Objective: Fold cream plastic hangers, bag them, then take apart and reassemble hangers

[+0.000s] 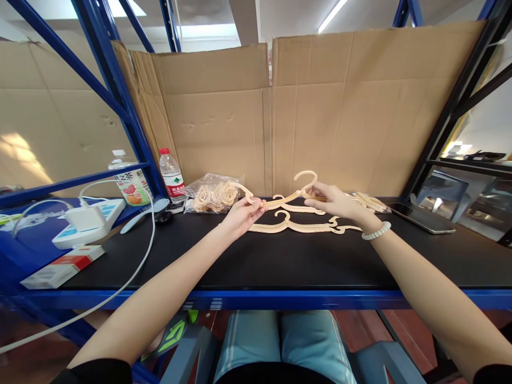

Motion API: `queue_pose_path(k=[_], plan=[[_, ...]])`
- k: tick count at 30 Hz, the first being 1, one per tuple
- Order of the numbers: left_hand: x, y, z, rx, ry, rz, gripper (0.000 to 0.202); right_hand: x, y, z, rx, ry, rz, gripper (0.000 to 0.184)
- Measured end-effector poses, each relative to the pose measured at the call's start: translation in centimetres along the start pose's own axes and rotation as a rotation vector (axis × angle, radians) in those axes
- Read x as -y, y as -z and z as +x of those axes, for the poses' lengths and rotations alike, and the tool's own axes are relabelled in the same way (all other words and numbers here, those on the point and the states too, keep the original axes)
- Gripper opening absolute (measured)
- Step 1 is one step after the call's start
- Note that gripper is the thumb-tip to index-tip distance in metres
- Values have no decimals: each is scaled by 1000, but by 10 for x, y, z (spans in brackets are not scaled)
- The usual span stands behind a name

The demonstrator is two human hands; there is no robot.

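Note:
A beige clothes hanger [286, 200] is held up above the black tabletop, its hook pointing upward. My left hand [245, 217] pinches one arm of it, with a curved end showing past the fingers. Close to the hook, my right hand [330, 200] is closed on the other side; part of that arm is hidden behind the fingers. Below and behind the hands, more beige hangers [288, 227] lie flat on the table, partly overlapping. My right wrist wears a white bead bracelet [376, 231].
A clear bag of beige curved pieces [214, 194] lies at the back left, beside a red-capped water bottle [172, 178]. Another bag [371, 202] and a dark tablet [422, 217] lie right. A white cable [150, 240] crosses the left side. Cardboard [224, 117] stands behind.

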State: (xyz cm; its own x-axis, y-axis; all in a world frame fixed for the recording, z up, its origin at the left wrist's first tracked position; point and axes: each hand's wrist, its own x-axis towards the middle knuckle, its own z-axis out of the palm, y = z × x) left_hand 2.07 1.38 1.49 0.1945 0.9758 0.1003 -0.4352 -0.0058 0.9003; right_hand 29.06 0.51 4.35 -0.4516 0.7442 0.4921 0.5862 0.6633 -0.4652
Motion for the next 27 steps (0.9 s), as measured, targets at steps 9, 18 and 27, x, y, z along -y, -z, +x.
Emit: queue_pose_path(k=[9, 18, 27], plan=[[1, -3, -7, 135, 83, 13, 11, 24, 1, -2, -50, 53, 134, 38], [-7, 2, -10, 331, 68, 43, 16, 17, 4, -10, -95, 76, 200, 35], [-4, 5, -7, 387, 49, 36, 20, 24, 3, -10, -115, 141, 147, 39]])
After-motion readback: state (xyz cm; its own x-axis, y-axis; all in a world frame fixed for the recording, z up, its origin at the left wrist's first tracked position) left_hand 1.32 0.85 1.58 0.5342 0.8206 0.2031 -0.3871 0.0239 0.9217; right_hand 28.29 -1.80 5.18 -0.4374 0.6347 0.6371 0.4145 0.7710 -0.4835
